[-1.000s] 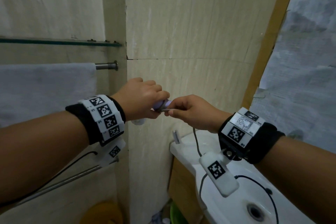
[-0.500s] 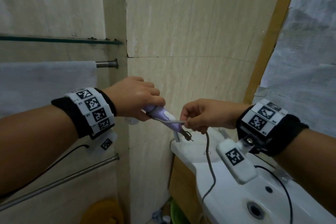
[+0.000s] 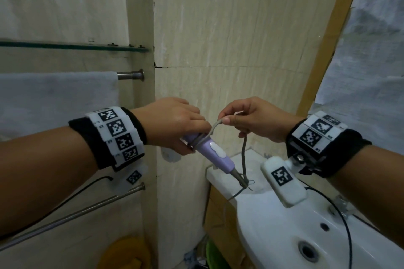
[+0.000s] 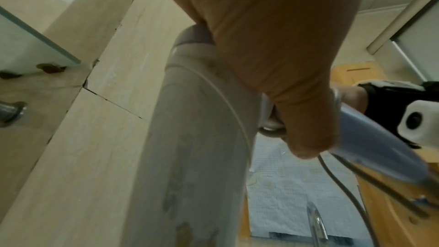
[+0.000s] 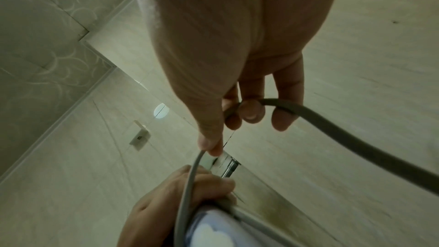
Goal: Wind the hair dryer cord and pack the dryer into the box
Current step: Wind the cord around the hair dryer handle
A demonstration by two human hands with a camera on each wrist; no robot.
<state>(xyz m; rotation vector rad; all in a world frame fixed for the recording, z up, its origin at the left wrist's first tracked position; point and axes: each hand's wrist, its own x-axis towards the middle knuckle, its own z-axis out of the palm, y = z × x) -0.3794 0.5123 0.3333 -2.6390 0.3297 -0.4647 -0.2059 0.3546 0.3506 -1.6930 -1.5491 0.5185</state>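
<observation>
A white sink [image 3: 273,225] stands against the tiled wall, the grey cord [image 3: 235,195] trailing across its rim.

Dryer [image 3: 209,152] held above the sink [image 3: 273,236] corner — towel [image 3: 54,98] left, cord [image 3: 244,155] hanging right.
</observation>
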